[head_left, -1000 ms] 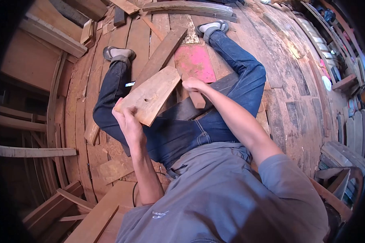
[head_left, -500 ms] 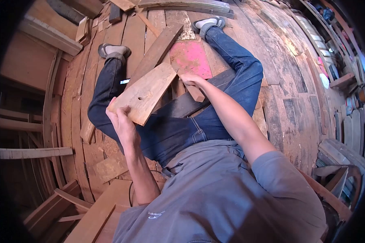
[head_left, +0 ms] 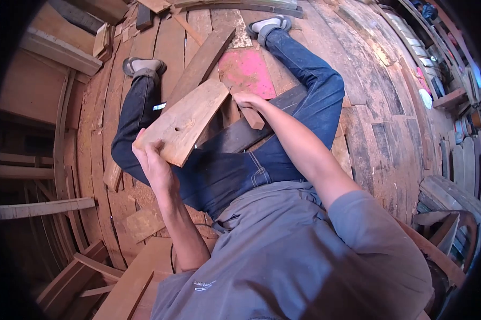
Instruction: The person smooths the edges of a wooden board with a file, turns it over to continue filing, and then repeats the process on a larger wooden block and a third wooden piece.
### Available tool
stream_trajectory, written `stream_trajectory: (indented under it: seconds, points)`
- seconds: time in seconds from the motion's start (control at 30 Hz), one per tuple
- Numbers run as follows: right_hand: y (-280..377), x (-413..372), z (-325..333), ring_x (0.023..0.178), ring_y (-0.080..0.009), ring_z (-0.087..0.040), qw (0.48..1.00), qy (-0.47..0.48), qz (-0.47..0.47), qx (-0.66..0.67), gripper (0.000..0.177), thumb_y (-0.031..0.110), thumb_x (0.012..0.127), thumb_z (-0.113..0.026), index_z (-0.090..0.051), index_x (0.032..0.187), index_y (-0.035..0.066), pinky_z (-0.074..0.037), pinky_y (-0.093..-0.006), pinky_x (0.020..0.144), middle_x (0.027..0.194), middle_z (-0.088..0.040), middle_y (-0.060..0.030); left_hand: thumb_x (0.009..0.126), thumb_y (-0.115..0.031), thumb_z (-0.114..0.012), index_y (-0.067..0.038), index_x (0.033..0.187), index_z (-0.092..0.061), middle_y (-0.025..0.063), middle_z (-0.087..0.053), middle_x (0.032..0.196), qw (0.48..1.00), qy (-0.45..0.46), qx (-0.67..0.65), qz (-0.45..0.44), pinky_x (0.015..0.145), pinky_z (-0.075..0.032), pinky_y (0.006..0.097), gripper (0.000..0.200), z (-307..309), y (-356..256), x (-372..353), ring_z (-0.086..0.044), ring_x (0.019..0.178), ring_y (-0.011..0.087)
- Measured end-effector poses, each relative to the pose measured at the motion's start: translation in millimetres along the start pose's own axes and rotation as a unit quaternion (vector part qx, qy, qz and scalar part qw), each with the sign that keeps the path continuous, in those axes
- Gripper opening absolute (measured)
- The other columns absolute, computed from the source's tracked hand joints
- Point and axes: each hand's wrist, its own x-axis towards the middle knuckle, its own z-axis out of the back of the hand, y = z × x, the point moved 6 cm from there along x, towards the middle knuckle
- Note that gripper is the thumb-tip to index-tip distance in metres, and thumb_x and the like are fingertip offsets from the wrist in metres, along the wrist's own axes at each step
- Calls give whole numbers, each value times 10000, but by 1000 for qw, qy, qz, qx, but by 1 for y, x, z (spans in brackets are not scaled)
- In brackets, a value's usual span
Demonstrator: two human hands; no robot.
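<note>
I sit on a plank floor with my legs in blue jeans stretched out ahead. My left hand (head_left: 154, 160) grips the near corner of a flat wooden board (head_left: 183, 122) with a small hole in it, held tilted above my lap. My right hand (head_left: 247, 100) is closed around a small wooden block (head_left: 253, 118) at the board's far right edge. A dark plank (head_left: 240, 133) lies across my thighs under the board.
A long brown plank (head_left: 200, 64) and a pink-painted patch (head_left: 245, 69) lie between my feet. Loose boards and offcuts (head_left: 139, 221) litter the floor at left. Curved wooden pieces (head_left: 43, 207) stack up left; shelves with containers (head_left: 443, 96) run along the right.
The board and both hands have drifted slightly left and up in view as my head shifted. Both grips are unchanged.
</note>
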Motion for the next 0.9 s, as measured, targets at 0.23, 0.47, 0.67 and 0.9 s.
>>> stream_trajectory:
  seconds: [0.23, 0.47, 0.67, 0.9]
  points:
    - [87, -115, 13, 650, -315, -665, 996, 27, -70, 42, 438, 337, 881, -543, -699, 884, -72, -473, -436, 578, 761, -685, -212, 904, -83, -469, 48, 1388, -407, 190, -500, 1315, 1000, -14, 8, -7, 1069, -418, 356, 505, 9, 4, 8, -534, 1223, 255]
    - [58, -94, 17, 817, -300, -690, 998, 22, -49, 14, 580, 466, 914, -539, -695, 1122, -53, -524, -412, 777, 935, -708, -224, 900, -82, -468, 47, 1380, -416, 192, -504, 1316, 1000, -24, -1, 11, 1068, -419, 356, 499, 19, 11, 8, -535, 1216, 256]
    - [52, -48, -10, 971, -395, -707, 996, 68, -64, -8, 549, 402, 914, -548, -659, 1202, -53, -528, -454, 855, 1021, -713, -285, 922, -114, -472, 31, 1387, -421, 185, -515, 1314, 999, -22, 30, -14, 1069, -418, 355, 489, 10, 3, 8, -533, 1220, 254]
    - [188, -216, 16, 1162, -424, -611, 996, 71, 46, 7, 540, 481, 975, -529, -625, 1051, -45, -456, -463, 971, 1168, -641, -317, 1098, -366, -428, 15, 1364, -438, 157, -534, 1276, 999, -46, 4, -6, 1035, -432, 344, 465, 24, 17, 10, -555, 1181, 214]
